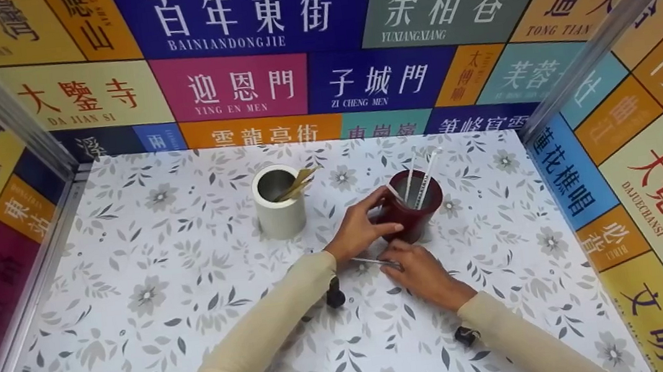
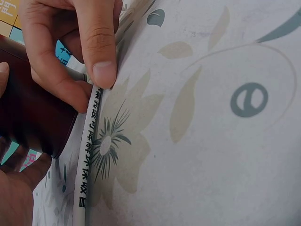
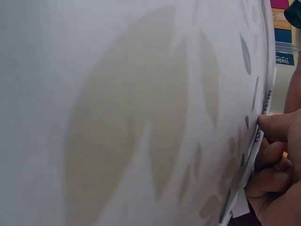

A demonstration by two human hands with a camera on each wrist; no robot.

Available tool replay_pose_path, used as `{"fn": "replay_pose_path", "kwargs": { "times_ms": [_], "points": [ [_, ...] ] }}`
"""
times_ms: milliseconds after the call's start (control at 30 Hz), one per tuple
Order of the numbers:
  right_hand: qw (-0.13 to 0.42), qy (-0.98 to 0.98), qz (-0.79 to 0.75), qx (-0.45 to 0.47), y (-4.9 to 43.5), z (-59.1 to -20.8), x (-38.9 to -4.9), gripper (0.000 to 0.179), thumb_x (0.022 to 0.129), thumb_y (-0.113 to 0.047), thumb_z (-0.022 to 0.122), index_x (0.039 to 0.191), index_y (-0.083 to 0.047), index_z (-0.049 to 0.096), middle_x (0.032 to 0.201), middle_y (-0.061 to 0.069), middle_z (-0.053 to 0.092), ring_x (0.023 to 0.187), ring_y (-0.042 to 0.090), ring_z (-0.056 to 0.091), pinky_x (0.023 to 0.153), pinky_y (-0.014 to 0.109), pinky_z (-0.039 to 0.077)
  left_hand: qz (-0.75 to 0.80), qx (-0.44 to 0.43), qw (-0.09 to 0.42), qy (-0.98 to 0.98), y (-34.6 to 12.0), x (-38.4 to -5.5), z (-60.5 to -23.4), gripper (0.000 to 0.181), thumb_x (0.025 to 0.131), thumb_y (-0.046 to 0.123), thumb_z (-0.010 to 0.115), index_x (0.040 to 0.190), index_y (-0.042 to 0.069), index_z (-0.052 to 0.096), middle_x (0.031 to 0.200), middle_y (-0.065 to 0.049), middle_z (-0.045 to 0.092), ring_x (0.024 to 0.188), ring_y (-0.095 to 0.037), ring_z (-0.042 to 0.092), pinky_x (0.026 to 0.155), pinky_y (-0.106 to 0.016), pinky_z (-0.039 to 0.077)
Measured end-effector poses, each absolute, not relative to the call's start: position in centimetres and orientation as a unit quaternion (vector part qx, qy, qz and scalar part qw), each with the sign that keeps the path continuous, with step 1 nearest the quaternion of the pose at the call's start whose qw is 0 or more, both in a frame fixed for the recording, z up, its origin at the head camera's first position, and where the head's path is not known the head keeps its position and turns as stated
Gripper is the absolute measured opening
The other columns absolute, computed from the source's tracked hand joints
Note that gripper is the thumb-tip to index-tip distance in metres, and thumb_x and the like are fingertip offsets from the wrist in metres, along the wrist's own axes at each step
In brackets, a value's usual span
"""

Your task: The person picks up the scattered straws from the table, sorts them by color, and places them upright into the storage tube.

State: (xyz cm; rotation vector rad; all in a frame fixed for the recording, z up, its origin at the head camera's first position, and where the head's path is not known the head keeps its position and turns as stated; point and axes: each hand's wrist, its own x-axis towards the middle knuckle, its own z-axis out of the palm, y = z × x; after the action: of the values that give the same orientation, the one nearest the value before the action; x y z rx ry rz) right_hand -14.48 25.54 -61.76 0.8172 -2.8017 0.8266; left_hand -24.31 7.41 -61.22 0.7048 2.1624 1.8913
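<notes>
My left hand [image 1: 364, 226] holds a dark red cup [image 1: 414, 226] from its left side, thumb at the front and fingers towards the rim. Several slim white sticks [image 1: 422, 185] stand leaning inside this cup. Just in front of it, my right hand [image 1: 419, 272] pinches one end of another slim white stick [image 2: 84, 155] with black characters printed along it. That stick lies on or very close to the patterned tabletop, pointing left under my left wrist. In the right wrist view, my right hand's fingers [image 3: 273, 181] are bent at the stick, low against the table.
A cream cup [image 1: 281, 221] with gold-coloured strips [image 1: 300, 183] leaning out stands to the left of the red cup. White floral covering [image 1: 150, 294] spreads over the table. Colourful panels with Chinese lettering [image 1: 233, 88] wall in the back and both sides.
</notes>
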Motion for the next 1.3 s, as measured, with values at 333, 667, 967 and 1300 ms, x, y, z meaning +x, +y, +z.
{"fn": "replay_pose_path", "kwargs": {
  "times_ms": [333,667,967,1300],
  "points": [
    [0.069,-0.929,0.199,0.304,24.4,-61.6,-15.3,0.017,0.1,-0.02,0.084,0.115,-0.011,0.083,0.115,0.006,0.074,0.1,0.024,0.075,0.084,0.044,0.065,0.634,0.231,0.093,0.732,7.4,-24.1,-61.2,0.09,0.091,0.02,0.094,0.168,0.018,0.048,0.161,-0.004,0.06,0.148,-0.019,0.056,0.122,-0.038,0.049],
    [0.078,-0.922,0.166,0.34,24.2,-61.1,-15.2,0.008,0.098,-0.013,0.083,0.106,-0.01,0.083,0.107,0.005,0.074,0.089,0.025,0.075,0.076,0.045,0.064,0.647,0.231,0.085,0.722,7.7,-24.1,-61.4,0.089,0.089,0.017,0.095,0.166,0.016,0.051,0.16,-0.007,0.061,0.146,-0.02,0.058,0.122,-0.043,0.05],
    [0.078,-0.925,0.107,0.355,26.3,-59.9,-14.3,0.009,0.087,-0.008,0.083,0.091,-0.013,0.076,0.091,0.002,0.067,0.072,0.026,0.069,0.057,0.044,0.056,0.649,0.225,0.087,0.722,7.7,-24.3,-61.4,0.089,0.088,0.017,0.096,0.166,0.02,0.052,0.159,-0.005,0.062,0.146,-0.019,0.058,0.123,-0.043,0.049],
    [0.13,-0.921,0.125,0.345,30.2,-59.3,-12.9,0.018,0.081,-0.002,0.086,0.093,-0.012,0.079,0.091,-0.001,0.067,0.072,0.02,0.068,0.055,0.04,0.057,0.641,0.224,0.081,0.73,7.6,-24.2,-61.3,0.088,0.089,0.014,0.095,0.165,0.016,0.053,0.156,-0.008,0.064,0.146,-0.016,0.057,0.124,-0.04,0.048]
  ]
}}
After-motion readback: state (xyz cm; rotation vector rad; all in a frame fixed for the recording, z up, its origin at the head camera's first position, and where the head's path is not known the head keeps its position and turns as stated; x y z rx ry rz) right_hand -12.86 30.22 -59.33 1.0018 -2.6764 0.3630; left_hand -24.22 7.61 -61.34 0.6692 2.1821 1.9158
